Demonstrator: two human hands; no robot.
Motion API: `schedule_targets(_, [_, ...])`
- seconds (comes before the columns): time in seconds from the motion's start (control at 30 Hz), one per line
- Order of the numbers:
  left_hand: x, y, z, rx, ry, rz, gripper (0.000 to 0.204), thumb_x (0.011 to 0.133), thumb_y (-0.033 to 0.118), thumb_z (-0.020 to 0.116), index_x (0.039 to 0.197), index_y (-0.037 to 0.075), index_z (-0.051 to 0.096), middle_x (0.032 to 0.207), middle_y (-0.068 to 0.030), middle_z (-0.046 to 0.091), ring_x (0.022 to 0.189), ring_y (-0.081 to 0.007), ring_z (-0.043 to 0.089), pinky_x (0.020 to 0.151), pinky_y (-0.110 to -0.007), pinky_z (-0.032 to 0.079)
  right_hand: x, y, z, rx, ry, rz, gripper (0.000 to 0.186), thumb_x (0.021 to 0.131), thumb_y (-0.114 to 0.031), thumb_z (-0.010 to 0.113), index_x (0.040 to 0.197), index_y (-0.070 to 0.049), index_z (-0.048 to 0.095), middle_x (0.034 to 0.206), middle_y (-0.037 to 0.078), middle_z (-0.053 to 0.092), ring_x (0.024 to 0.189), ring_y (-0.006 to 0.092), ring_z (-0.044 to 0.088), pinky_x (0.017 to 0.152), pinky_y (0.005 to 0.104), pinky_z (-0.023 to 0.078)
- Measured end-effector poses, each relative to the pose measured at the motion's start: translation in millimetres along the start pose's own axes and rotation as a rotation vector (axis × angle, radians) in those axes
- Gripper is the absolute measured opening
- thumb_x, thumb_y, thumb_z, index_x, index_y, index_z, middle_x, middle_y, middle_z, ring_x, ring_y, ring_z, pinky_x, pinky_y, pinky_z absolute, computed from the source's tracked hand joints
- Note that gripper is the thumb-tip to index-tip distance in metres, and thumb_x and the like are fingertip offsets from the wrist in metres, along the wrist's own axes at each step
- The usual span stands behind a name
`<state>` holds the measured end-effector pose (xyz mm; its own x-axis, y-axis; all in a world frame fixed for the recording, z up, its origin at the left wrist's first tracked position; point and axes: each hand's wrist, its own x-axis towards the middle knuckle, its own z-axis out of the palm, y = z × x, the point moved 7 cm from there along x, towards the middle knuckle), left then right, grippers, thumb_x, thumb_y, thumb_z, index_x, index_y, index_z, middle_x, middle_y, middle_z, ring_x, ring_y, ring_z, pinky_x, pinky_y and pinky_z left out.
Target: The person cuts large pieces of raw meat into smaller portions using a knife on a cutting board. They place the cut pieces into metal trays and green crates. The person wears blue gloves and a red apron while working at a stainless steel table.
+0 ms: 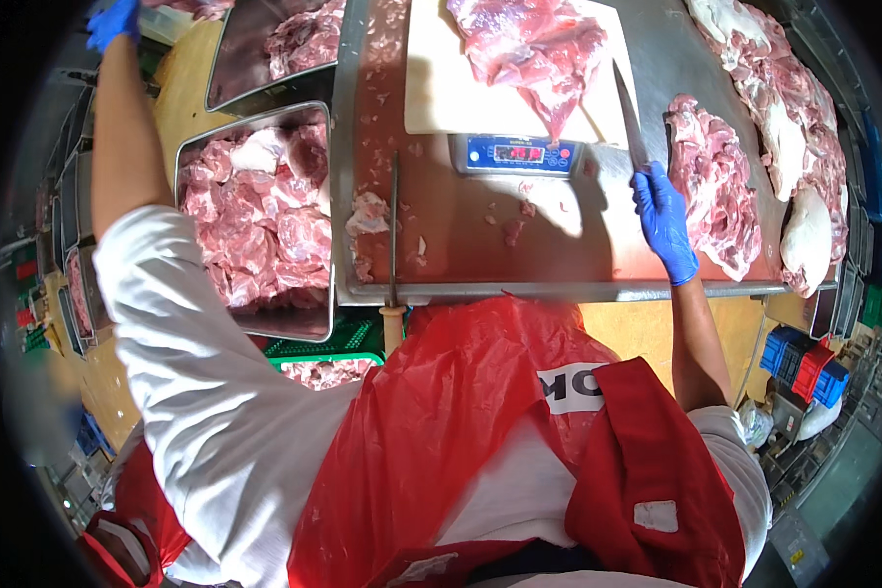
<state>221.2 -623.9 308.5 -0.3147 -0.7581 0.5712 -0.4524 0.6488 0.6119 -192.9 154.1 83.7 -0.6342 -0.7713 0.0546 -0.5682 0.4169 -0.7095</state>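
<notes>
My right hand [664,220], in a blue glove, grips a long knife [629,116] whose blade points away from me beside the white scale platform. A slab of raw meat [531,44] lies on that white platform [431,88], above the blue scale display [515,154]. Another meat piece [715,186] rests just right of my right hand. My left hand [113,22], also blue-gloved, is stretched far out to the upper left, away from the table; what it touches is cut off at the frame edge. A sharpening steel [394,230] lies on the metal table [598,235].
A metal tray [255,323] full of cut meat chunks sits left of the table, with a second tray [227,59] behind it. Fatty meat slabs [799,147] line the table's right edge. Green crates [338,343] sit below; blue and red crates [804,363] lower right.
</notes>
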Motion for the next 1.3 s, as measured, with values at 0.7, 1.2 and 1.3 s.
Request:
schedule_targets(0.7, [-488.7,367.1,353.5,0.034,-0.051,0.010,0.026,0.081,0.022,0.071,0.094,0.003,0.058,0.087,-0.0179,0.056,0.081,-0.0378,0.058,0.072,-0.049,0.048,144.3,-59.7,49.5,-0.358,-0.241,-0.711,0.022,0.101,-0.021,0.046,0.112,-0.003,0.049,0.089,0.025,0.067,0.081,0.0431,0.066,0.068,0.0536,0.052])
schedule_targets(1.2, [-492.8,366.7,355.2,0.015,0.134,-0.052,0.021,0.079,0.022,0.072,0.083,0.005,0.061,0.086,-0.0159,0.060,0.077,-0.0362,0.061,0.066,-0.047,0.049,158.0,-54.7,84.6,-0.555,-0.589,-0.718,0.028,0.102,-0.020,0.034,0.114,-0.001,0.050,0.103,0.031,0.065,0.092,0.0479,0.065,0.078,0.0539,0.052])
schedule_targets(1.3, [-483.4,365.0,353.8,0.105,0.132,-0.061,0.022,0.078,0.023,0.073,0.085,0.006,0.060,0.089,-0.0159,0.058,0.079,-0.0363,0.061,0.067,-0.047,0.050,151.6,-50.4,87.9,-0.574,-0.592,-0.671,0.028,0.102,-0.020,0.035,0.114,0.000,0.051,0.104,0.032,0.065,0.092,0.0481,0.065,0.078,0.0535,0.052])
